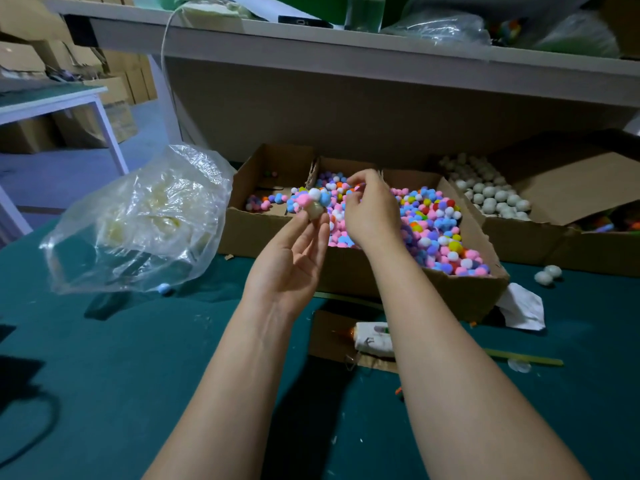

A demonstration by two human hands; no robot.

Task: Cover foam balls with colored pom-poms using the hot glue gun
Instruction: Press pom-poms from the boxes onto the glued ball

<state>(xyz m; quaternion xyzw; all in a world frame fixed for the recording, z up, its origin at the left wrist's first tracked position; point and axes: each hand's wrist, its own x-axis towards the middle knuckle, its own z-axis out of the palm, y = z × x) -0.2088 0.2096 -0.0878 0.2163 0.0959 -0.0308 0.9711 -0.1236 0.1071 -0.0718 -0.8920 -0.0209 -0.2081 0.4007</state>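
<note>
My left hand (289,261) pinches a foam ball (313,202) between thumb and fingertips, held up over the near edge of a cardboard box. The ball's top half carries pink, blue and white pom-poms; its pale bottom is bare. Just right of it, my right hand (372,209) hovers over the box of loose pom-poms (429,223), fingers curled, pinching a small pom-pom at the fingertips. The white hot glue gun (374,339) lies on a cardboard scrap on the green table, below my right forearm, which hides part of it.
A box of plain white foam balls (491,195) stands at the back right. A clear plastic bag (138,220) bulges at the left. Two foam balls (547,273) and a crumpled tissue (521,306) lie right of the pom-pom box. A shelf (346,46) runs overhead.
</note>
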